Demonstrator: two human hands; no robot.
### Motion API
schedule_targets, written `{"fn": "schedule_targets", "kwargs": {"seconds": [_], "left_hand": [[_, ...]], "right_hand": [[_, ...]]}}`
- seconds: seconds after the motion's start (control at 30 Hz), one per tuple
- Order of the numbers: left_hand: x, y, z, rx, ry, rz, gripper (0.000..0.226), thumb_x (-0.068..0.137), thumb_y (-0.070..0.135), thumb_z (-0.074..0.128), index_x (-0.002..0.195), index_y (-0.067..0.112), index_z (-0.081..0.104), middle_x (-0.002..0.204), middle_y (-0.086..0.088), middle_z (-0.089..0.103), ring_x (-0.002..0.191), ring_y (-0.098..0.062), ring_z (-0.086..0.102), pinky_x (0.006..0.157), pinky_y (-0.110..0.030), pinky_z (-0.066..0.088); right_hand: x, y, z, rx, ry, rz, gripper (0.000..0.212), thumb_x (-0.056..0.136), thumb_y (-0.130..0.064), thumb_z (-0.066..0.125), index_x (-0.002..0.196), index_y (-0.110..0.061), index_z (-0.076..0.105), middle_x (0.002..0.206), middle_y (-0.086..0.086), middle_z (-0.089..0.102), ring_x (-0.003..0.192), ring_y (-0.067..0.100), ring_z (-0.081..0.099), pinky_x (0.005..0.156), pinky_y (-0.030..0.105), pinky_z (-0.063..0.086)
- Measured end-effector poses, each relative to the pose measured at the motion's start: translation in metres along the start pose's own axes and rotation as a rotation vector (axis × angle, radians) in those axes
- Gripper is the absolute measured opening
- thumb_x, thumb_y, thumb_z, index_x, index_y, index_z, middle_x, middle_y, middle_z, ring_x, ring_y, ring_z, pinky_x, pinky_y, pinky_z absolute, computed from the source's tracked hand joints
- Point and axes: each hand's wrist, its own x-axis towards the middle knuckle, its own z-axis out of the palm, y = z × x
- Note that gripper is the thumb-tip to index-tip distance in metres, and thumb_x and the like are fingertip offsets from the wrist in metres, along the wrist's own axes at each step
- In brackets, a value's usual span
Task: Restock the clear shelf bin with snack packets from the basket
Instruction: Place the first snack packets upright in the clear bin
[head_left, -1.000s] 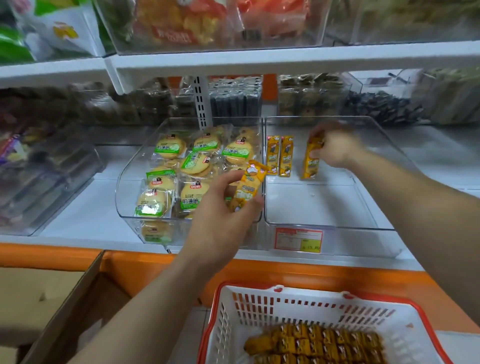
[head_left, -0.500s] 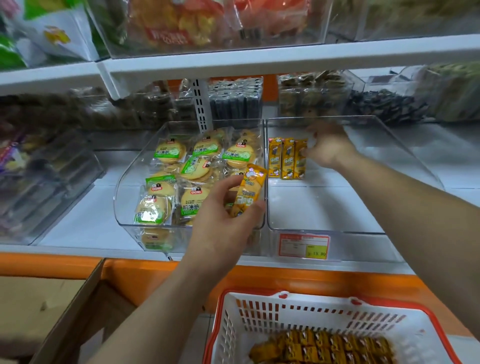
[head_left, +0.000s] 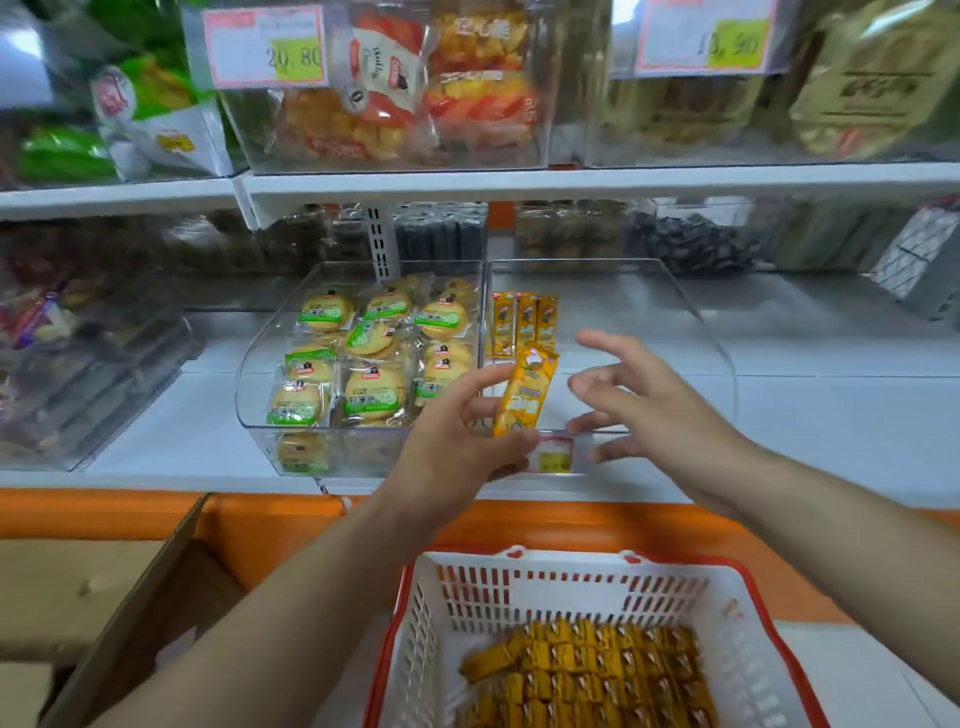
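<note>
The clear shelf bin on the white shelf holds three yellow snack packets standing side by side at its back left. My left hand grips one more yellow snack packet upright in front of the bin's left corner. My right hand hovers just right of that packet with its fingers spread and nothing in it. Below, the white basket with a red rim holds several yellow packets.
A neighbouring clear bin to the left is filled with green-labelled round cakes. A price label sits on the target bin's front. An open cardboard box stands at lower left. Stocked bins line the upper shelf.
My right hand left its packet standing third in the back row and drew back toward me, now open beside the left hand's packet. The left hand shifted right with its packet.
</note>
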Motion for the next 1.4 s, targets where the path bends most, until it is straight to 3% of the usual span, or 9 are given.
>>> {"fn": "schedule_targets", "kwargs": {"seconds": [0.13, 0.33, 0.43, 0.6, 0.73, 0.9, 1.1, 1.23, 1.4], "left_hand": [[-0.004, 0.003, 0.009, 0.023, 0.018, -0.026, 0.062, 0.085, 0.002, 0.078, 0.139, 0.026, 0.057, 0.113, -0.009, 0.074, 0.095, -0.029, 0.075, 0.079, -0.036, 0.064], [0.003, 0.004, 0.011, -0.137, 0.236, -0.089, 0.039, 0.084, 0.011, 0.081, 0.118, 0.020, 0.065, 0.100, -0.011, 0.071, 0.079, -0.019, 0.074, 0.071, -0.033, 0.060], [0.005, 0.002, 0.016, -0.193, 0.186, -0.092, 0.027, 0.088, 0.008, 0.076, 0.114, 0.013, 0.069, 0.110, -0.017, 0.072, 0.100, -0.027, 0.074, 0.086, -0.041, 0.063], [0.009, 0.001, 0.025, -0.169, 0.135, -0.035, 0.018, 0.090, 0.001, 0.071, 0.104, 0.011, 0.069, 0.096, -0.009, 0.079, 0.094, -0.025, 0.076, 0.078, -0.033, 0.063], [0.010, -0.001, 0.026, -0.154, 0.174, -0.022, 0.040, 0.088, 0.008, 0.076, 0.124, 0.016, 0.063, 0.106, -0.009, 0.078, 0.089, -0.019, 0.076, 0.071, -0.026, 0.059], [0.011, -0.001, 0.027, -0.027, 0.184, 0.043, 0.036, 0.087, 0.011, 0.078, 0.121, 0.014, 0.068, 0.110, -0.006, 0.077, 0.105, -0.023, 0.073, 0.089, -0.040, 0.061], [0.019, -0.005, 0.031, 0.126, 0.190, 0.170, 0.032, 0.084, 0.014, 0.081, 0.112, 0.023, 0.067, 0.109, 0.001, 0.074, 0.105, -0.017, 0.070, 0.090, -0.040, 0.061], [0.032, -0.015, 0.007, 0.683, 0.356, 0.327, 0.055, 0.085, 0.033, 0.080, 0.134, 0.028, 0.057, 0.126, 0.013, 0.061, 0.114, -0.005, 0.055, 0.099, -0.030, 0.051], [0.043, -0.029, -0.017, 0.789, 0.372, 0.129, 0.094, 0.077, 0.054, 0.081, 0.154, 0.032, 0.031, 0.151, 0.006, 0.045, 0.135, -0.018, 0.048, 0.102, -0.049, 0.054]], "right_hand": [[-0.007, -0.003, -0.004, -0.076, -0.067, 0.005, 0.028, 0.099, -0.026, 0.057, 0.123, -0.039, 0.059, 0.102, 0.000, 0.070, 0.081, 0.022, 0.072, 0.064, 0.031, 0.056], [-0.011, -0.001, -0.017, -0.245, -0.171, 0.076, 0.013, 0.095, -0.017, 0.061, 0.084, -0.018, 0.067, 0.072, 0.003, 0.072, 0.062, 0.015, 0.067, 0.055, 0.024, 0.049], [-0.008, 0.004, -0.015, -0.410, -0.026, -0.033, 0.014, 0.092, -0.025, 0.062, 0.080, -0.021, 0.069, 0.068, -0.002, 0.071, 0.056, 0.011, 0.066, 0.053, 0.020, 0.046], [0.000, 0.008, -0.016, -0.422, 0.130, -0.302, 0.022, 0.087, -0.021, 0.070, 0.106, -0.033, 0.066, 0.099, -0.011, 0.061, 0.074, 0.007, 0.063, 0.068, 0.017, 0.053], [0.002, 0.014, -0.007, -0.276, -0.020, -0.164, 0.015, 0.088, -0.012, 0.070, 0.099, -0.022, 0.068, 0.092, 0.002, 0.071, 0.076, 0.025, 0.072, 0.070, 0.041, 0.060], [0.009, 0.013, -0.010, -0.123, 0.011, -0.144, 0.037, 0.097, -0.023, 0.061, 0.129, -0.040, 0.052, 0.109, -0.005, 0.065, 0.082, 0.014, 0.072, 0.064, 0.027, 0.060], [0.028, 0.012, -0.017, -0.271, 0.014, -0.266, 0.030, 0.089, -0.019, 0.072, 0.115, -0.034, 0.065, 0.099, -0.001, 0.070, 0.074, 0.022, 0.067, 0.065, 0.031, 0.059], [0.077, 0.011, -0.041, -0.406, 0.163, -0.313, 0.031, 0.083, -0.011, 0.077, 0.093, -0.036, 0.061, 0.092, 0.002, 0.067, 0.071, 0.015, 0.061, 0.071, 0.029, 0.053], [0.148, 0.032, -0.059, -0.662, 0.232, -0.220, 0.025, 0.083, -0.012, 0.078, 0.105, -0.020, 0.068, 0.103, 0.003, 0.069, 0.093, 0.019, 0.064, 0.083, 0.033, 0.051]]}}
